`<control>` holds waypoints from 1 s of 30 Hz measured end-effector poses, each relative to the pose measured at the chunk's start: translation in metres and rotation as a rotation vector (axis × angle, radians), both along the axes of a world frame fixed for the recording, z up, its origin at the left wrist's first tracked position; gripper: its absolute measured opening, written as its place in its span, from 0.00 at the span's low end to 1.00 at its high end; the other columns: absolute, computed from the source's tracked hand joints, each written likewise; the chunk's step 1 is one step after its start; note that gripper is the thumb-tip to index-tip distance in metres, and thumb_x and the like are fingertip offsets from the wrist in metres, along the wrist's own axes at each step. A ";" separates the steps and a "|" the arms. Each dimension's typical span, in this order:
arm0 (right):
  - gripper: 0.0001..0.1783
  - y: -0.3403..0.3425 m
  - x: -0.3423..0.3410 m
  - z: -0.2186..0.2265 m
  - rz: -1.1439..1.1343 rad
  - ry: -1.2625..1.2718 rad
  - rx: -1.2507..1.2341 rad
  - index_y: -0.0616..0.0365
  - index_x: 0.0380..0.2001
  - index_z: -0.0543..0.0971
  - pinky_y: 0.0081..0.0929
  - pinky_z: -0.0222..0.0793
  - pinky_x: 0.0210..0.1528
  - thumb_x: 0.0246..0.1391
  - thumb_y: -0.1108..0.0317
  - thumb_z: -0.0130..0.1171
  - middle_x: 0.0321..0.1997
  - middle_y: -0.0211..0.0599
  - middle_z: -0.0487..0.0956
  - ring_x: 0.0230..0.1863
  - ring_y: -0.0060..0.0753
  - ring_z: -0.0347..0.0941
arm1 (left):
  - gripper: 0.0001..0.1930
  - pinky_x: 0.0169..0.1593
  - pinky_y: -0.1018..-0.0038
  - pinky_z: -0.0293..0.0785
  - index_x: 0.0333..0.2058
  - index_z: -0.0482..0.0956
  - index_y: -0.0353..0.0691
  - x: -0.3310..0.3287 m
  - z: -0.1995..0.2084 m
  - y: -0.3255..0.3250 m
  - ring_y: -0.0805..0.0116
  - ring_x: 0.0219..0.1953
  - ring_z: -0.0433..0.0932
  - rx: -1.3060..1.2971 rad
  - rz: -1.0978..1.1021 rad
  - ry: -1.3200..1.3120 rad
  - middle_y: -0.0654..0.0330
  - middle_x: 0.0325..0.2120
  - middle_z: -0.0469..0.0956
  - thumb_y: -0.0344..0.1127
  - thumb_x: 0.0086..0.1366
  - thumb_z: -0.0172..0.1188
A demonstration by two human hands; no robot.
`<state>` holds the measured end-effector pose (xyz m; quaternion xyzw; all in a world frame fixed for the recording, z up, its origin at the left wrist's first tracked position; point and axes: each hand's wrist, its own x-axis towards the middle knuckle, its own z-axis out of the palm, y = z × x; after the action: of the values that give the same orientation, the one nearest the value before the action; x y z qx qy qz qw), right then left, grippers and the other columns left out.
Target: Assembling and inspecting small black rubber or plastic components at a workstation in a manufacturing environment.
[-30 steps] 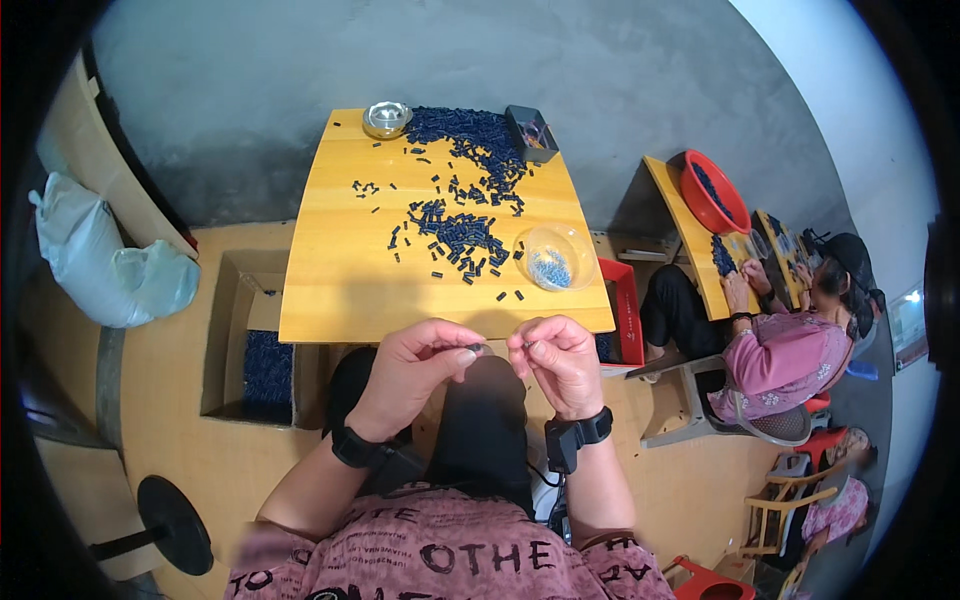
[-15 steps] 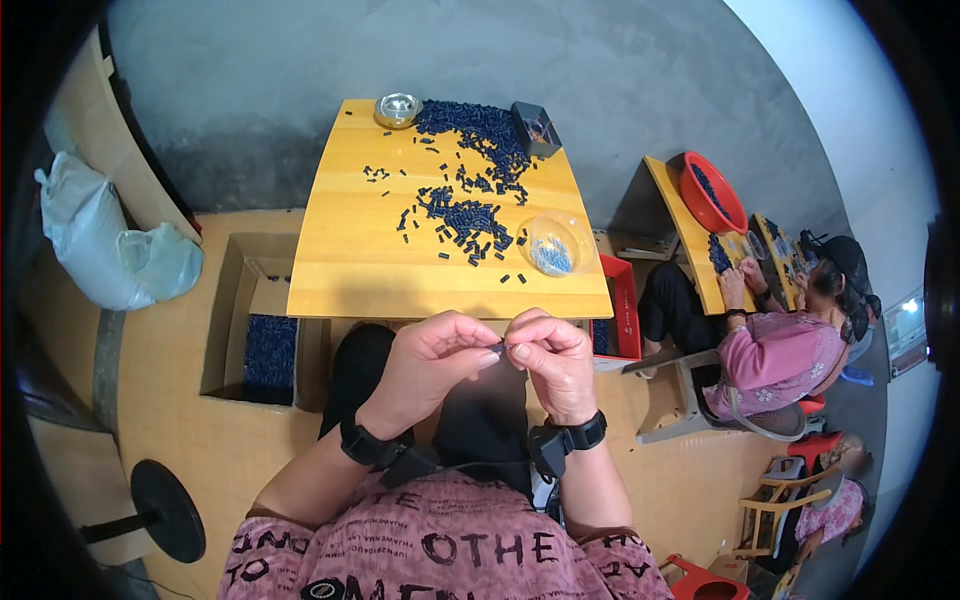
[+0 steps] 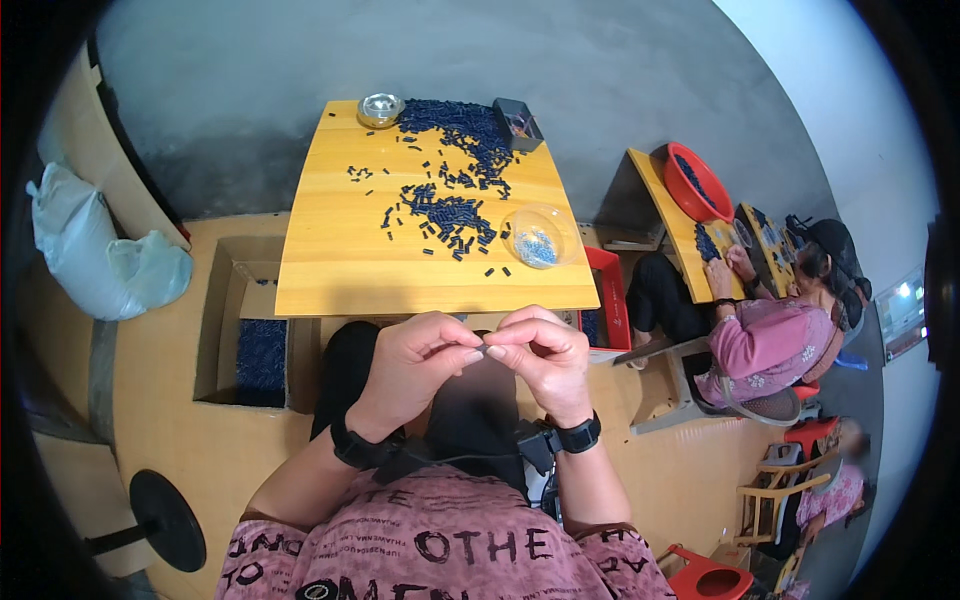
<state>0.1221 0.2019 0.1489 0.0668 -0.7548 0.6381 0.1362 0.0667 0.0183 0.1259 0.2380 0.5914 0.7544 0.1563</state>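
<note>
Over my lap, just off the near edge of the wooden table (image 3: 330, 240), my left hand (image 3: 425, 362) and my right hand (image 3: 545, 365) meet fingertip to fingertip. Thumb and forefinger of the left are closed on a small dark piece (image 3: 484, 347), mostly covered by the fingers. The right is also pinched, against the piece's end; what else it holds is hidden. On the table lie a loose pile of short dark blue cylinders (image 3: 450, 216) and a bigger heap (image 3: 455, 122) behind it. A clear bowl (image 3: 566, 232) at right holds tiny light-blue parts.
At the table's back stand a glass bowl (image 3: 380, 110) and a black box (image 3: 530, 143). A cardboard box (image 3: 210, 345) sits on the floor at left, a red box (image 3: 614, 305) at right. A co-worker (image 3: 765, 345) sits at another table with a red basin (image 3: 680, 195).
Both hands stay pinched together; the fingertips have drawn closer, so less of the dark piece shows. The surroundings have shifted slightly left in the picture.
</note>
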 end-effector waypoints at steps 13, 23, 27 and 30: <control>0.06 0.003 0.001 -0.008 0.110 -0.197 -0.304 0.64 0.35 0.83 0.14 0.71 0.34 0.51 0.78 0.67 0.36 0.32 0.81 0.34 0.17 0.76 | 0.03 0.30 0.84 0.71 0.33 0.81 0.34 0.002 -0.002 -0.002 0.80 0.27 0.75 0.046 -0.025 -0.016 0.64 0.29 0.79 0.22 0.60 0.62; 0.06 -0.002 0.000 -0.009 0.082 -0.286 -0.335 0.65 0.36 0.82 0.18 0.71 0.32 0.55 0.75 0.63 0.33 0.37 0.82 0.30 0.21 0.76 | 0.05 0.34 0.81 0.73 0.36 0.79 0.33 -0.002 -0.012 -0.005 0.76 0.27 0.77 0.153 -0.071 -0.199 0.60 0.29 0.80 0.20 0.61 0.60; 0.06 -0.002 -0.004 -0.009 0.083 -0.309 -0.323 0.65 0.36 0.82 0.18 0.71 0.32 0.54 0.75 0.64 0.33 0.37 0.82 0.30 0.21 0.76 | 0.05 0.34 0.81 0.73 0.36 0.80 0.33 -0.002 -0.015 -0.006 0.76 0.28 0.77 0.158 -0.060 -0.189 0.60 0.30 0.80 0.20 0.61 0.60; 0.07 -0.002 -0.004 -0.011 0.099 -0.342 -0.315 0.63 0.37 0.82 0.15 0.69 0.33 0.55 0.74 0.64 0.33 0.32 0.82 0.32 0.16 0.75 | 0.05 0.34 0.81 0.73 0.35 0.80 0.33 -0.002 -0.018 -0.007 0.77 0.28 0.76 0.138 -0.043 -0.140 0.60 0.31 0.80 0.20 0.61 0.60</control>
<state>0.1179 0.2004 0.1383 -0.0275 -0.6538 0.7560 -0.0165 0.0644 0.0117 0.1074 0.2075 0.5204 0.8047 0.1965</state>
